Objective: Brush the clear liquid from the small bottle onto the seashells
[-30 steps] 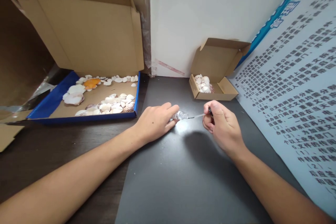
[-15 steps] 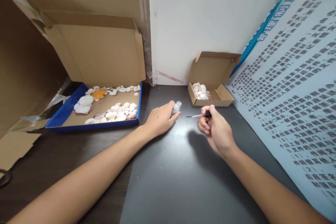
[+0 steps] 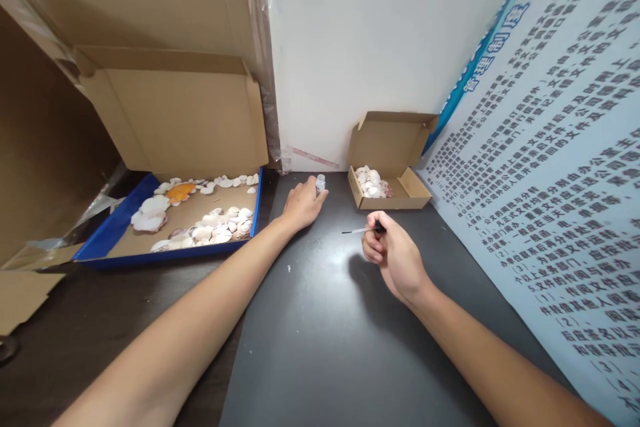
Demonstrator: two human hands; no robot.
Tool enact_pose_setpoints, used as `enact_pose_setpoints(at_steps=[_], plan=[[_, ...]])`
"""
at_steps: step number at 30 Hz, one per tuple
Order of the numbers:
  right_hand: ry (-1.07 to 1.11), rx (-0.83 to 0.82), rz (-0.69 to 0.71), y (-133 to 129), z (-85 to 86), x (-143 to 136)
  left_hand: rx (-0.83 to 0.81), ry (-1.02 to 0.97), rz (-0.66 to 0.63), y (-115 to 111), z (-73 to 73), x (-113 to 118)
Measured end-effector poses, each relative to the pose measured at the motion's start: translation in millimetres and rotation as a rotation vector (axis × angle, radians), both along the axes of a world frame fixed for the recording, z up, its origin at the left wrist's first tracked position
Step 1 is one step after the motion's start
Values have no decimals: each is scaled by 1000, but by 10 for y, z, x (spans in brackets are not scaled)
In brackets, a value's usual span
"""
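My left hand [image 3: 303, 204] is closed around a small clear bottle [image 3: 321, 182], uncapped and nearly upright at the far part of the dark grey mat [image 3: 310, 347]. Its lower part is hidden by my fingers. My right hand [image 3: 395, 250] pinches the black cap of a thin brush applicator [image 3: 357, 231] above the mat. The brush's slim pale stem and dark tip point left, apart from the bottle. Most of the cap is hidden by my thumb and fingers.
At left, a blue-edged cardboard box [image 3: 260, 203] holds white shells [image 3: 220, 227] and an orange shell [image 3: 181, 192]. A smaller open box [image 3: 413, 188] with shells [image 3: 371, 181] stands back right. A printed poster [image 3: 550, 167] lines the right side.
My left hand has moved the bottle farther back and set it more upright. My right hand still holds the applicator, slightly lower and further left in view; the camera has shifted.
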State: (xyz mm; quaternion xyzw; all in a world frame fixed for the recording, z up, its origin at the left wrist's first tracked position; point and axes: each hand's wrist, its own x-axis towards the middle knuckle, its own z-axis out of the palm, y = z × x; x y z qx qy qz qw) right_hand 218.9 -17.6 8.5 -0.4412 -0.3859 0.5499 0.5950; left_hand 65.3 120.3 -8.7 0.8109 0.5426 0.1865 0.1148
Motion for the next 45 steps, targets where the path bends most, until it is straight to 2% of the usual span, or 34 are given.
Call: enact_pose_setpoints(at_steps=[6,10,15,20,22,24,26,30,38,45], plan=[[-11,12,0,7,0,-3,-27,-12,40,70,-60,-5],[-1,7,12,3,-2,-6,-34,-48,59,-2,-39,-22],[-6,5,30,-31,4,-23,-22,-107,52,-333,77,-146],[-44,34,48,-64,2,-39,-66,-204,-61,-737,164,-369],[-82,59,48,-87,-1,-47,-134,-277,-108,-865,147,-454],[-162,105,54,-124,-9,-58,-362,-556,-173,-965,111,-526],[-292,178,76,-174,-24,-70,-541,-754,-221,-1033,78,-583],[-555,320,157,-272,-53,-85,-809,-897,-230,-1080,78,-650],[-771,427,208,-311,1,-71,-919,-957,-230,-1089,121,-648],[-917,558,230,-316,45,-79,-871,-804,-224,-1115,117,-683]])
